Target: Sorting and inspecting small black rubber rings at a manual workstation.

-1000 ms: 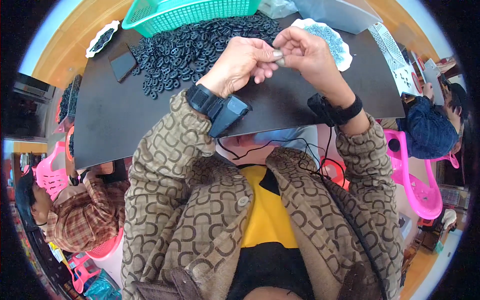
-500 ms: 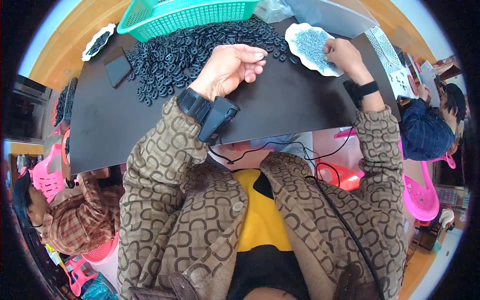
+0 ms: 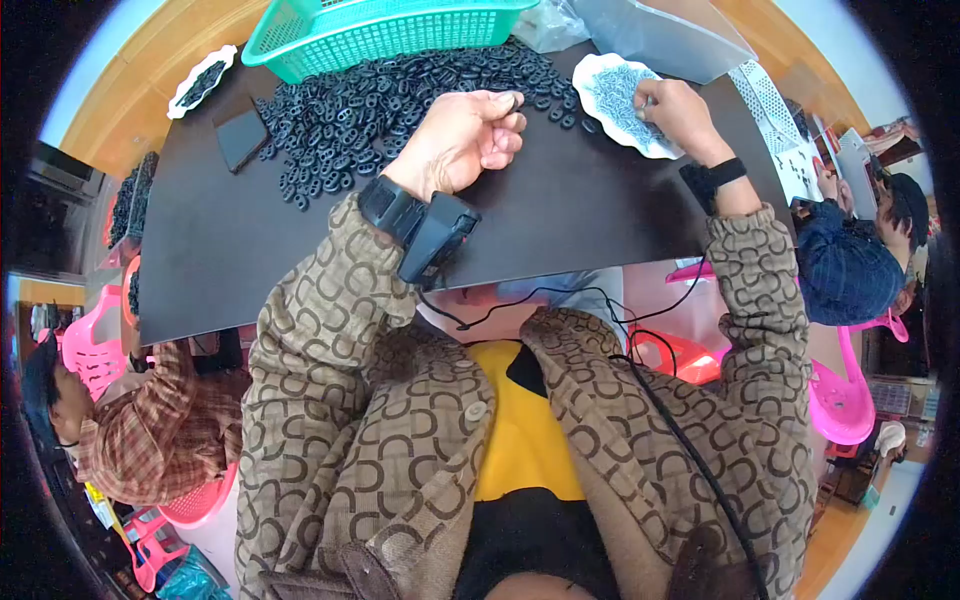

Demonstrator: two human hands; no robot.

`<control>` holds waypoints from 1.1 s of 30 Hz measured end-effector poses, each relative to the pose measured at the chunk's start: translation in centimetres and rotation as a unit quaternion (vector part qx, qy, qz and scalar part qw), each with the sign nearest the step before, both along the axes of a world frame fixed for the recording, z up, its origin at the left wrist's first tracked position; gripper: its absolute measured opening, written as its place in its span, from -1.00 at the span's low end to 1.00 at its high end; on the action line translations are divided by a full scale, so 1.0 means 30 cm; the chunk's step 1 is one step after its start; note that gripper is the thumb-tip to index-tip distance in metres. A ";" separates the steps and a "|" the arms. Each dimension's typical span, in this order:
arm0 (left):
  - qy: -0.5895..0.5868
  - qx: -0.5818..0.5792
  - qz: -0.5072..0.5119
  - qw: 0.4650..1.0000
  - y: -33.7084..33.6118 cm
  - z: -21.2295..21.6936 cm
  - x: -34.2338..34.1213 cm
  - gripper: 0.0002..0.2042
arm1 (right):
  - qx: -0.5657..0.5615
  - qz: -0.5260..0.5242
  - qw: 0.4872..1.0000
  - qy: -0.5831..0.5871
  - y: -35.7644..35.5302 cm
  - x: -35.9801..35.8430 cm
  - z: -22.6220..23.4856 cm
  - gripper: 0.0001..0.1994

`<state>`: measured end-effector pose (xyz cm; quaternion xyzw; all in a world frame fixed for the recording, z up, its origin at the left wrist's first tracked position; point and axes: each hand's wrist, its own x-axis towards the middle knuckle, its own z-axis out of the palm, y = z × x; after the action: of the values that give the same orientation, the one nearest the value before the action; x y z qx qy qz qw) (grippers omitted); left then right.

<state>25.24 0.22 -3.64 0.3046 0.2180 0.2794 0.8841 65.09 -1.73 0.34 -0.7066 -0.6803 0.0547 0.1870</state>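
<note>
My left hand (image 3: 464, 142) is held over the table just in front of a heap of small black oval pieces with holes (image 3: 385, 110). Its fingers are curled and the thumb presses on the forefinger; a dark bit shows at the tips, too small to name. At the right, my right hand (image 3: 682, 118) reaches over the rim of a white scalloped plate (image 3: 655, 150). Its thumb and forefinger are pinched together at the small silvery metal pieces (image 3: 618, 95), which look like pins or screws. Whatever lies between those fingertips is hidden.
A green plastic basket (image 3: 400, 32) stands behind the heap. At the left lie a dark phone (image 3: 241, 139) and a white dish (image 3: 203, 82) with black pieces. A clear plastic bin (image 3: 675, 40) is at the back right. Co-workers sit on both sides; cables hang below the table edge.
My left hand has turned slightly, drawing its fingertips in and up a little. My right hand has shifted slightly left over the metal pieces, its fingers drawn closer together.
</note>
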 end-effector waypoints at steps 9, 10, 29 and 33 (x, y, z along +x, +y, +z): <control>0.009 0.082 0.017 0.996 -0.004 -0.029 0.029 -0.70 | 0.022 -0.015 0.990 0.141 -0.042 0.097 0.066 -0.88; 0.010 0.081 0.019 0.996 0.001 -0.035 0.016 -0.70 | 0.024 -0.016 0.987 0.157 -0.045 0.082 0.071 -0.88; -0.062 0.046 0.089 0.993 0.021 -0.002 -0.046 -0.81 | 0.039 0.178 0.873 0.452 -0.087 -0.632 0.163 -0.83; -0.149 0.017 0.131 0.980 0.047 0.011 -0.076 -0.82 | 0.090 0.190 0.869 0.447 0.010 -0.707 0.076 -0.86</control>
<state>22.96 1.62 -3.32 0.2434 0.1173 0.4388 0.8570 43.88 -1.43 2.63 -0.4431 -0.6471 0.3378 0.5203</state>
